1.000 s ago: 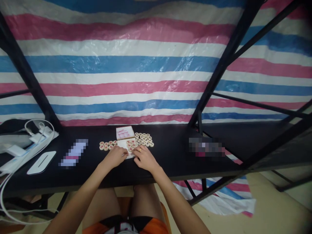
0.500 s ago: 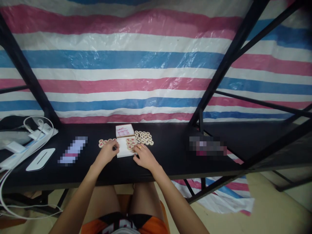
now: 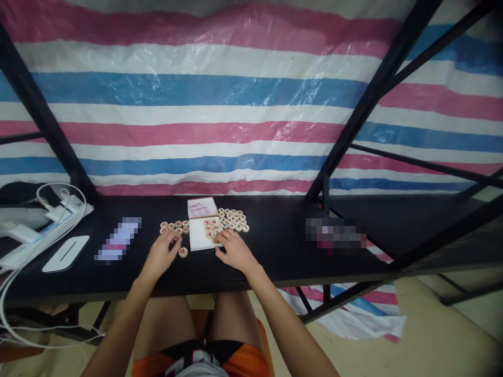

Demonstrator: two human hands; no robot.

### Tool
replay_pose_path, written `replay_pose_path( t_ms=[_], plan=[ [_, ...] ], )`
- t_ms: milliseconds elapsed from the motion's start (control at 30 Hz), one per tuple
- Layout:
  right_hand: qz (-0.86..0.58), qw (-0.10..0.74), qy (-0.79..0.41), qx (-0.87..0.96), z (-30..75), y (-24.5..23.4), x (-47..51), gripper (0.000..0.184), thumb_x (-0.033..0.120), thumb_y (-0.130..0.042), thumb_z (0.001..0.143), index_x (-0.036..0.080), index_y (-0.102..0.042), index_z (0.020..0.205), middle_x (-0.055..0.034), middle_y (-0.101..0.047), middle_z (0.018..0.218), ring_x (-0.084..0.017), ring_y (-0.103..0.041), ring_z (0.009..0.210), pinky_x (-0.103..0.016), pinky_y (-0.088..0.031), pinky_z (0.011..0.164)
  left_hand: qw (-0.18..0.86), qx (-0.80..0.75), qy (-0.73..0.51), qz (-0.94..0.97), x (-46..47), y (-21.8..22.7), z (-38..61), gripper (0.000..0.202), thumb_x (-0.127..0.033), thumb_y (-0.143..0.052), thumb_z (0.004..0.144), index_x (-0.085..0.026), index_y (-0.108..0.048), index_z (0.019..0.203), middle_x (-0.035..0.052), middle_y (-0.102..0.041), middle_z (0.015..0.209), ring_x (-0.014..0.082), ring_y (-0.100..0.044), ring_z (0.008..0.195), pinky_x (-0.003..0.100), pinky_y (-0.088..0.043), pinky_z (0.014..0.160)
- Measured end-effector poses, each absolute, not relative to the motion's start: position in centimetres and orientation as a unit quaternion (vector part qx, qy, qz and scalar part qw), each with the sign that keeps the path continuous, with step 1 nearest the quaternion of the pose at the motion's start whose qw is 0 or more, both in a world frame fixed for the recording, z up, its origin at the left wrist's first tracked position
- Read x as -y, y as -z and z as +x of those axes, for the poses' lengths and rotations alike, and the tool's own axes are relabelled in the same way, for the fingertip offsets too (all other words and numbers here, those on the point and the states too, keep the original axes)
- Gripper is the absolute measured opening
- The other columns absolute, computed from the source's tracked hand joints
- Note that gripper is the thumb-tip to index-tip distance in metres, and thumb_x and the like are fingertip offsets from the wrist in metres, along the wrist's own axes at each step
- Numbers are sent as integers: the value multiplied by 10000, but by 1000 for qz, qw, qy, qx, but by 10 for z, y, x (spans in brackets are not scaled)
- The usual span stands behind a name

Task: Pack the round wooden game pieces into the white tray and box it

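Observation:
My left hand [image 3: 162, 254] is over the table just left of the box, thumb and fingers curled close together; whatever they may hold is hidden. Beside its thumb lies a single Chinese chess piece [image 3: 183, 252] with a red character. Beyond the hand are several red-marked chess pieces [image 3: 178, 224] in rows, partly covered by my fingers. An opened white box [image 3: 197, 241] holds more red-marked pieces [image 3: 210, 225] at its right side. My right hand [image 3: 238, 250], with a ring, reaches over the box's right edge. Its fingertips touch the pieces inside, and the thumb stands apart.
Dark-marked pieces [image 3: 234, 220] are grouped right of the box, whose printed lid [image 3: 201, 208] lies behind it. A blurred phone-like object [image 3: 120, 241], a white flat plate [image 3: 66, 254] and a power strip with cables [image 3: 43, 230] are at left. Black frame bars [image 3: 338, 141] slant upward at right.
My left hand has drawn away from the box toward me and leftward, uncovering the rows and the single piece. My right hand stays at the box.

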State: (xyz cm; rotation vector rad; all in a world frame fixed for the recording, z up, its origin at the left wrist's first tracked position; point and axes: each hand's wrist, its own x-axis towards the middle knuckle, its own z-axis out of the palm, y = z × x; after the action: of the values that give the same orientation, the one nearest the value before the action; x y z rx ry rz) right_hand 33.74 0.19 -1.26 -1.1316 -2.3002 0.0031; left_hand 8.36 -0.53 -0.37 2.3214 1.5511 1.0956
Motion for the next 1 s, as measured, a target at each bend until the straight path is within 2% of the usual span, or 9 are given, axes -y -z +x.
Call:
replay_pose_path(
  t_ms=[167,300,433,633,833,1000],
  plan=[
    [-437,274,6,857,336,10,0,169,181,-538,775,182,-584,938,-64,-589,933,-213,-478,942,-344,-381,858,97,-496,-275,818,18,4,81,208,-321,-441,872,-203,-585,778,25,-594,831,168,-558,794,283,-446,765],
    [-442,267,26,856,336,8,1,207,180,-533,759,179,-585,959,-71,-587,928,-221,-473,938,-351,-378,849,60,-519,-255,813,14,8,82,268,-348,-424,891,-201,-631,977,55,-613,927,202,-557,898,329,-438,838],
    [-422,280,38,861,336,6,2,172,191,-537,753,183,-598,913,-67,-602,901,-224,-480,943,-380,-355,906,41,-528,-231,816,11,9,81,355,-353,-447,886,-217,-573,1189,69,-617,990,227,-546,929,366,-435,856],
    [-386,282,43,877,335,4,4,218,175,-521,743,187,-619,938,-63,-626,880,-218,-501,925,-417,-292,995,60,-520,-226,822,10,12,78,283,-323,-426,891,-202,-631,1045,65,-613,1004,218,-544,933,367,-436,878],
    [-379,252,40,890,334,2,5,306,187,-540,745,190,-627,1038,-76,-611,1011,-230,-484,964,-379,-353,903,39,-528,-203,824,5,21,75,390,-357,-413,899,-234,-559,1239,72,-571,1083,219,-539,971,363,-430,902],
    [-385,230,47,892,333,-2,7,389,211,-549,769,213,-587,1155,-79,-578,1109,-229,-471,980,-381,-346,892,43,-523,-202,827,4,24,73,392,-362,-416,900,-241,-559,1245,69,-565,1096,218,-536,980,355,-428,900]
  ],
)
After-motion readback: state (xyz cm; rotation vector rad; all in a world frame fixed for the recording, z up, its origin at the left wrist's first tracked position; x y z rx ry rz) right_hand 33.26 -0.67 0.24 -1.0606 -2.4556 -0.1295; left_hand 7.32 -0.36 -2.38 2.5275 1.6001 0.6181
